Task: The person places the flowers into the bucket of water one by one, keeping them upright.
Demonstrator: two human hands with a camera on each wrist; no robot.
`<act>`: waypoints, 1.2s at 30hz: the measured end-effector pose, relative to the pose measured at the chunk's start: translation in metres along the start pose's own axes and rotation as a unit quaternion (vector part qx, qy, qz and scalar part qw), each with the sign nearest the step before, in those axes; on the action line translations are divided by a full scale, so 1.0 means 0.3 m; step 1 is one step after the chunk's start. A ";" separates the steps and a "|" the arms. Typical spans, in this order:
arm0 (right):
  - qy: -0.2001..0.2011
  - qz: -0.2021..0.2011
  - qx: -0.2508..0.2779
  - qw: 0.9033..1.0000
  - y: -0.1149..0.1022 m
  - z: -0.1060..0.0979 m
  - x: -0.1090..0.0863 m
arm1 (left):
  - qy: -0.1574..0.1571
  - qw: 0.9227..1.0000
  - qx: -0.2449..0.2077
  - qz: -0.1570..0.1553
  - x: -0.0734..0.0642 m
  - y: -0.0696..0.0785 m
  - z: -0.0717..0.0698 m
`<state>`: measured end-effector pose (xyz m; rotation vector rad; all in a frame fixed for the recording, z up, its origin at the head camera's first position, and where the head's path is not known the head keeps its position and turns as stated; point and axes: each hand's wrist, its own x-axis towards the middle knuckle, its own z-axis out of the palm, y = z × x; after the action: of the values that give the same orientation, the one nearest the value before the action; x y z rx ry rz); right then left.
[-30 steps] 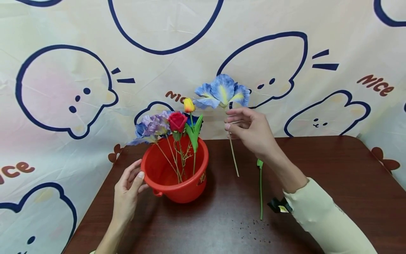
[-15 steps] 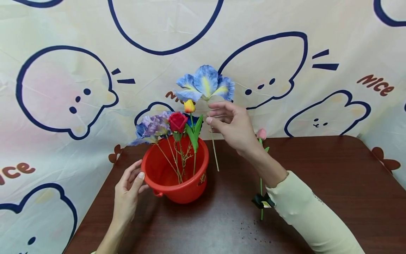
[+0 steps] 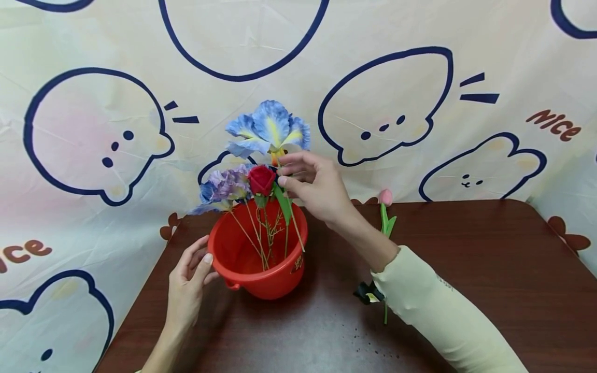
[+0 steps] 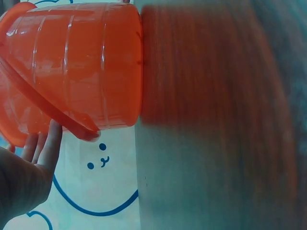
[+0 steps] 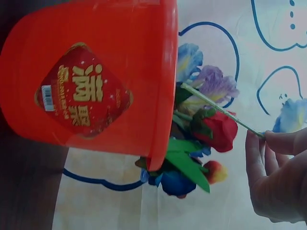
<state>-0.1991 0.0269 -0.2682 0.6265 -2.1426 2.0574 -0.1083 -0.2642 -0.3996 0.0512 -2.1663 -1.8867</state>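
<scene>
My right hand (image 3: 312, 184) pinches the thin stem of a blue iris with yellow streaks (image 3: 268, 124). The iris stands upright above the red bucket (image 3: 270, 284), its lower stem end overlapping the bucket's right rim in the head view. In the right wrist view, the stem (image 5: 218, 108) crosses in front of the flowers at the bucket's mouth. Inside the bucket stand a red rose (image 3: 262, 178), purple and blue flowers (image 3: 224, 184) and a yellow-orange tulip (image 5: 217, 171), mostly hidden in the head view. My left hand (image 3: 186, 290) touches the bucket's left side, fingers extended beside its handle (image 4: 48, 108).
A pink tulip (image 3: 385, 197) lies on the brown table (image 3: 489, 259) to the right, partly hidden by my right forearm. A black item (image 3: 367, 292) hangs at the right cuff. Dark specks (image 3: 368, 342) dot the table near the front. A printed cloth (image 3: 373, 31) stands behind.
My right hand has carried the iris leftward from beside the bucket to over its right rim. The pink tulip's head has come into view. The left hand and bucket have stayed in place.
</scene>
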 end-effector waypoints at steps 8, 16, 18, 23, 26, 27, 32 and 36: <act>-0.017 -0.017 -0.012 1.000 -0.001 0.096 0.022 | 0.000 1.000 0.003 -0.003 -0.003 0.000 -0.001; -0.032 -0.014 -0.031 0.999 0.017 0.181 0.015 | -0.003 1.000 0.001 -0.005 -0.002 0.002 0.001; -0.037 -0.005 -0.035 0.999 0.029 0.197 0.007 | -0.003 1.000 0.002 -0.005 -0.001 0.002 0.002; -0.044 0.014 -0.052 0.998 0.050 0.221 -0.010 | -0.004 1.000 0.004 -0.006 0.001 0.002 0.001; -0.050 0.034 -0.063 0.996 0.066 0.232 -0.018 | -0.003 1.000 0.003 -0.006 0.001 0.002 0.000; -0.051 0.040 -0.067 0.996 0.072 0.236 -0.021 | -0.004 1.000 0.003 -0.006 0.001 0.002 -0.001; -0.055 0.060 -0.071 0.994 0.103 0.255 -0.029 | -0.002 1.000 0.001 0.003 -0.001 0.002 0.000; -0.060 0.065 -0.077 0.993 0.124 0.265 -0.034 | -0.004 1.000 -0.006 0.014 -0.001 0.000 0.003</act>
<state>-0.1869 -0.0485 -0.3127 0.6200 -2.4426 1.9360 -0.1082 -0.2634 -0.3997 0.0119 -2.1495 -1.8866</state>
